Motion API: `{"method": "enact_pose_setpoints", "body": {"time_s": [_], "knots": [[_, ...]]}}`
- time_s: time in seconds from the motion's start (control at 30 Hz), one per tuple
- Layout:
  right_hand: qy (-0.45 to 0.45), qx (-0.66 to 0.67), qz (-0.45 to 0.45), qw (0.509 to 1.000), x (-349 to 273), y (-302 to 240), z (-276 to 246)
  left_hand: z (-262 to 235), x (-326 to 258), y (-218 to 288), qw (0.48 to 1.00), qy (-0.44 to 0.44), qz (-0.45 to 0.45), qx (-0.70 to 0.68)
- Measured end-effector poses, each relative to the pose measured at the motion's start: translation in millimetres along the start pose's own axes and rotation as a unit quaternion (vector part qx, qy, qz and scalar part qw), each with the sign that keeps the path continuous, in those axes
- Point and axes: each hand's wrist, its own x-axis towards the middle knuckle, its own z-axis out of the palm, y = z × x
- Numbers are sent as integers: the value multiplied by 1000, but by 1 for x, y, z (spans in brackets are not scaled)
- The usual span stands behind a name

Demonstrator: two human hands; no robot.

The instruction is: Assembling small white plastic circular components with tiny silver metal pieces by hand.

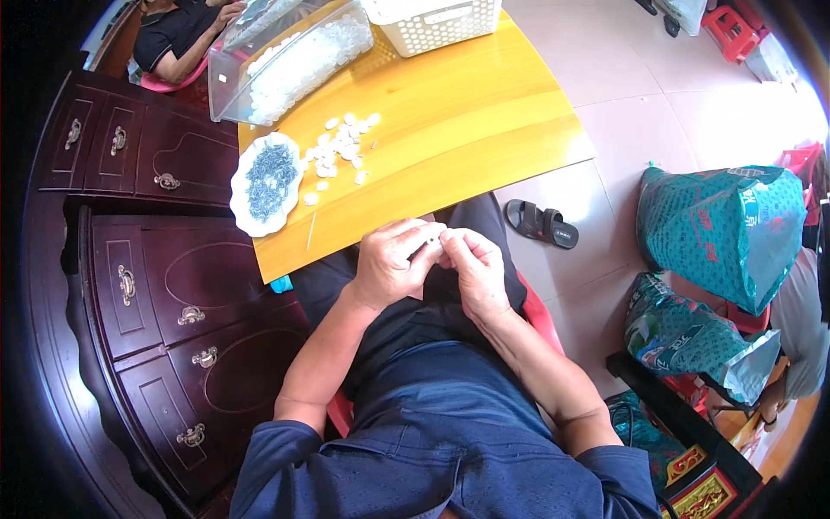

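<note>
A white plate (264,183) of dark bits sits left on my tabletop (450,121), loose white pieces (341,143) beside it. My left hand (391,264) and right hand (474,268) meet over my lap, fingers pinched on a small white piece (433,240).

Two hands, the left hand (393,264) and the right hand (474,268), meet over one small white piece (433,241). One yellow surface (467,112) carries one white dish (242,201) of small dark metal parts, one loose heap of white pieces (341,145) too many to count, one clear bin (226,91) and one white basket (432,26). Two green sacks (726,227) and one sandal (542,223) are on the floor.
</note>
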Motion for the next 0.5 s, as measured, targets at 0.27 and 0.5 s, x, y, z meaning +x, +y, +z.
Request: {"method": "enact_pose_setpoints", "body": {"time_s": [0.27, 0.5], "knots": [[5, 2, -27, 1000, 2, -4, 2, -4, 7, 6, 991, -57, -90, -77], [2, -26, -37, 999, 1, -9, 5, -12, 11, 3, 987, -83, -99, -98]]}}
